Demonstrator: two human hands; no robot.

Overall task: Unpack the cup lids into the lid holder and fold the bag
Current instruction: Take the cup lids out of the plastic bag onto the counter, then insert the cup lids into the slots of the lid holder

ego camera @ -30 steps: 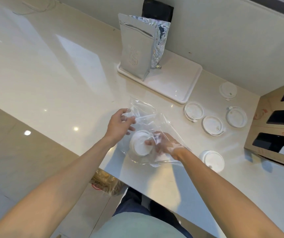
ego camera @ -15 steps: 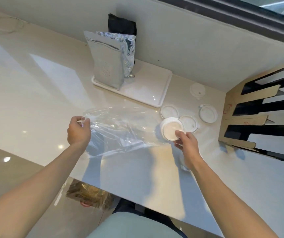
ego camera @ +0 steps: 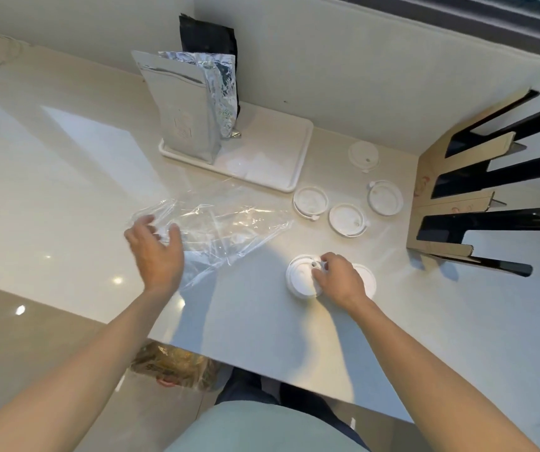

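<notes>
Two hands, left [ego camera: 156, 252] released over crinkled clear bag [ego camera: 223, 223], right [ego camera: 340, 278] pinching round white lids [ego camera: 301, 278].

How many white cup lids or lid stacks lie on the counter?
6: one nearest the wall, three clustered near the tray, a stack under the right hand, and one partly hidden behind it.

The right hand [ego camera: 338, 278] hides part of a lid [ego camera: 368, 278].
</notes>
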